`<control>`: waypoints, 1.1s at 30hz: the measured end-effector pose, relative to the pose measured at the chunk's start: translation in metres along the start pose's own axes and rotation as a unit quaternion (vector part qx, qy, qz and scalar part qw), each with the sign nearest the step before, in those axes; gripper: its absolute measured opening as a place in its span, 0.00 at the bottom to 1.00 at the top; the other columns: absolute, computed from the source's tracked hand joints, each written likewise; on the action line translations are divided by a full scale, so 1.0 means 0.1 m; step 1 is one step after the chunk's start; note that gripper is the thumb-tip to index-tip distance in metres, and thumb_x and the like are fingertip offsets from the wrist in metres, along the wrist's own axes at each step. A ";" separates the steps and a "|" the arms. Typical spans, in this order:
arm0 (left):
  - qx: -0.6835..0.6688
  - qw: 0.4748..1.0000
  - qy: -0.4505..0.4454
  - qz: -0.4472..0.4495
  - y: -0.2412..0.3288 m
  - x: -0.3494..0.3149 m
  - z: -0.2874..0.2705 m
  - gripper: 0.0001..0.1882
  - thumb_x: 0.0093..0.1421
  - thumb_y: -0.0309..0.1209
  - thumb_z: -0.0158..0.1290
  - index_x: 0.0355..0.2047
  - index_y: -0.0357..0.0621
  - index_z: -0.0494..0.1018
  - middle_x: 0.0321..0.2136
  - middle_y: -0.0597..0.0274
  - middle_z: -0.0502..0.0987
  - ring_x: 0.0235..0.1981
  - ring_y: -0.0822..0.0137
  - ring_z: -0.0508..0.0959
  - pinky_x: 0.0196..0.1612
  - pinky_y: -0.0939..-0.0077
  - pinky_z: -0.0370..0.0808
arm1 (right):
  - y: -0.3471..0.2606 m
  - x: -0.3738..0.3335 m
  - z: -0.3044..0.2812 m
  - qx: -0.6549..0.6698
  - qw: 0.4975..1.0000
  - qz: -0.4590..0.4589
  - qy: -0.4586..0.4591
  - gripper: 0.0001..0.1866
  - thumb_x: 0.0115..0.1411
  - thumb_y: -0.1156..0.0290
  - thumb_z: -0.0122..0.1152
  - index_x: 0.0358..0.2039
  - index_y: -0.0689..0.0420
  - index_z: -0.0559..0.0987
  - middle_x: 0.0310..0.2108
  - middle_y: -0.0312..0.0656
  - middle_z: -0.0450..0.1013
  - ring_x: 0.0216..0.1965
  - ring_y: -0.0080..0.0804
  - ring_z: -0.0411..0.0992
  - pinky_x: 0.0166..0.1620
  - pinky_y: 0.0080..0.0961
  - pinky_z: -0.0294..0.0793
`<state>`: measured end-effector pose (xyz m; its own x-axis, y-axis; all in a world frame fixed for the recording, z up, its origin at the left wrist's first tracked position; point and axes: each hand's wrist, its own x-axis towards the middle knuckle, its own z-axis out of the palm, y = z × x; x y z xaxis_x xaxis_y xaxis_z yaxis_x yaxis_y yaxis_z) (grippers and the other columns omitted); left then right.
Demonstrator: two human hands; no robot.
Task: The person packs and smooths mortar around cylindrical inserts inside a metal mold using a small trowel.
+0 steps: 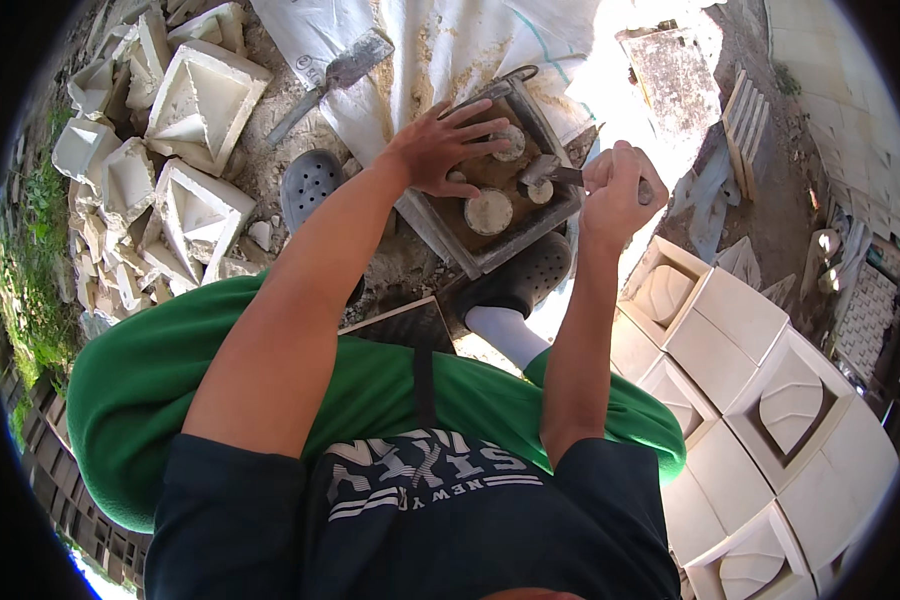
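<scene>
A dark rectangular mould box [480,262] stands between my feet, its inside brown, with several pale round discs in it. My left hand [448,152] reaches over the box with its fingers spread, beside one disc [509,143] and above a larger disc [489,212]. It grips nothing. At the box's right side my right hand [618,195] is closed round the handle of a scraper-like tool [568,176]. The flat tip of that tool is at a small disc [540,191]; whether they touch I cannot tell.
A dusty trowel [355,62] lies at the far left of the box, by a white sheet [440,50]. Broken pale castings [205,105] are heaped at the left. Stacked cream blocks with leaf-like reliefs [735,320] stand at the right. Dark clogs [538,275] flank the box.
</scene>
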<state>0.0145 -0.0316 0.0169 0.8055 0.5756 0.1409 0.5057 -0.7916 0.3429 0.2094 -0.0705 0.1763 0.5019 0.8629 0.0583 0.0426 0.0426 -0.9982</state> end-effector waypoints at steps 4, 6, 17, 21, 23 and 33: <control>-0.031 1.000 0.003 0.001 0.04 0.03 -0.08 0.42 0.51 0.61 0.58 0.65 0.70 0.60 0.69 0.72 0.55 0.71 0.57 0.50 0.66 0.49 0.58 | 0.01 -0.02 0.03 -0.034 0.999 -0.032 -0.009 0.20 0.59 0.79 0.49 0.10 0.56 0.60 0.09 0.33 0.53 0.12 0.19 0.51 0.17 0.23 0.49; -0.033 0.999 0.003 0.005 0.05 0.05 -0.05 0.42 0.51 0.61 0.58 0.65 0.69 0.60 0.69 0.72 0.55 0.71 0.57 0.49 0.66 0.49 0.58 | 0.38 0.13 0.10 -0.108 0.994 -0.028 -0.013 0.21 0.58 0.80 0.48 0.10 0.55 0.57 0.09 0.32 0.53 0.11 0.19 0.49 0.16 0.22 0.47; -0.045 0.999 0.008 -0.003 -0.01 -0.02 -0.05 0.44 0.50 0.59 0.61 0.66 0.67 0.59 0.69 0.73 0.55 0.71 0.57 0.49 0.67 0.51 0.58 | 0.19 0.12 0.07 -0.051 0.998 -0.001 -0.046 0.19 0.57 0.78 0.52 0.11 0.57 0.61 0.11 0.32 0.56 0.13 0.18 0.52 0.19 0.22 0.50; -0.060 0.998 0.003 0.005 0.03 0.06 -0.10 0.44 0.50 0.59 0.61 0.66 0.66 0.59 0.69 0.73 0.54 0.71 0.57 0.49 0.67 0.51 0.58 | -0.23 -0.08 -0.05 0.062 0.998 -0.016 0.016 0.18 0.56 0.75 0.53 0.10 0.59 0.63 0.11 0.30 0.57 0.15 0.16 0.53 0.21 0.20 0.51; -0.052 0.999 -0.003 0.005 0.08 0.11 -0.10 0.44 0.50 0.59 0.60 0.66 0.66 0.60 0.69 0.72 0.55 0.71 0.57 0.50 0.67 0.51 0.58 | 0.44 0.02 -0.06 -0.076 0.997 -0.016 0.031 0.18 0.55 0.76 0.53 0.10 0.58 0.63 0.11 0.31 0.57 0.15 0.17 0.52 0.19 0.20 0.48; -0.038 0.999 0.015 0.018 0.05 0.07 -0.07 0.44 0.50 0.60 0.59 0.66 0.65 0.60 0.69 0.71 0.56 0.71 0.56 0.51 0.66 0.51 0.59 | 0.30 0.06 0.03 -0.039 0.999 -0.003 0.018 0.19 0.59 0.79 0.49 0.11 0.56 0.61 0.10 0.32 0.55 0.12 0.18 0.50 0.16 0.22 0.46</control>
<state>0.0205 -0.0295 0.0265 0.8122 0.5543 0.1819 0.4514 -0.7946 0.4059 0.2114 -0.0627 0.1465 0.5321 0.8442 0.0656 0.1114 0.0069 -0.9937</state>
